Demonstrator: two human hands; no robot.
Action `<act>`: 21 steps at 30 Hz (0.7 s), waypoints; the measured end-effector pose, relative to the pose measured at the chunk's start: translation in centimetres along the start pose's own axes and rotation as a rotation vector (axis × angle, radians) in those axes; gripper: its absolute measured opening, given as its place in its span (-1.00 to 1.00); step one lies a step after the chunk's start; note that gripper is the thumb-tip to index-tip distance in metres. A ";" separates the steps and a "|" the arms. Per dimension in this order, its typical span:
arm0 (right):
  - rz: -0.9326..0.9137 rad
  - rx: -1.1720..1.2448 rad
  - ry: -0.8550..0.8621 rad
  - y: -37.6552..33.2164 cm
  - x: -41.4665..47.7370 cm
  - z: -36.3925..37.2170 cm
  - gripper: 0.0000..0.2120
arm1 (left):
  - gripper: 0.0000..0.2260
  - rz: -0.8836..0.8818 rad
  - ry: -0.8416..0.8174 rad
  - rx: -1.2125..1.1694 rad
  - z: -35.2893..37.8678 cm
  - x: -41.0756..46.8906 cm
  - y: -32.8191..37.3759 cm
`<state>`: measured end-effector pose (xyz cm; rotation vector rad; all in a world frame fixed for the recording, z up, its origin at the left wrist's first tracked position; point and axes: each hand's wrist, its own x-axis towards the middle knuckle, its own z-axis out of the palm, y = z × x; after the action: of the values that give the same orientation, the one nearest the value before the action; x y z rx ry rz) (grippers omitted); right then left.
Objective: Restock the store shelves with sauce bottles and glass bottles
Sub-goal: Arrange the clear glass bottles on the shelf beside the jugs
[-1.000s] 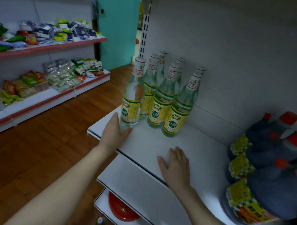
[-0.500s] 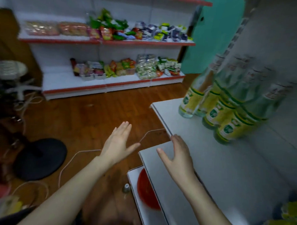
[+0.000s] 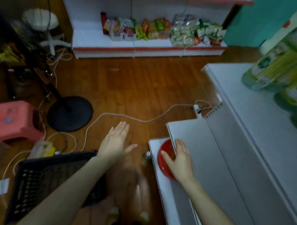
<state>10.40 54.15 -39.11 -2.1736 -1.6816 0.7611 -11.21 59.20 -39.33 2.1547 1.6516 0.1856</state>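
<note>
A person's left hand (image 3: 116, 143) hangs flat over the wooden floor (image 3: 145, 82) at lower centre, fingers straight and spread, holding nothing. The right hand (image 3: 180, 158), lower right of centre, is just as wide, fingers straight along the front edge of a white lower shelf (image 3: 203, 148) and thumb stretched over a red bowl (image 3: 164, 163) on the ledge beneath. The glass bottles (image 3: 272, 66), blurred, with green-and-yellow labels, stand on the upper shelf (image 3: 242, 105) at the right edge, well apart from both hands. A black crate (image 3: 46, 181) sits under the left forearm at lower left, with a pink stool (image 3: 14, 121) and a round fan base (image 3: 70, 113) beyond. A white cable (image 3: 127, 117) snakes across the floor. Snack packets (image 3: 164, 28) line the far shelf along the top.
</note>
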 end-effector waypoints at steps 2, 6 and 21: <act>0.039 -0.010 -0.018 1.9 0.3 3.4 -0.22 | -0.30 -0.015 -0.034 0.000 3.6 -0.3 -2.1; 0.089 -0.039 -0.073 7.4 1.6 11.6 -0.28 | -0.30 -0.052 -0.137 0.041 12.7 -0.2 -6.4; 0.124 0.094 -0.136 25.6 12.6 39.4 -0.26 | -0.25 -0.084 -0.268 -0.011 48.9 8.4 -17.7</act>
<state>10.89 55.56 -87.77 -2.2217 -1.5493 1.0215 -7.45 58.87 -91.87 1.9969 1.5766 -0.1136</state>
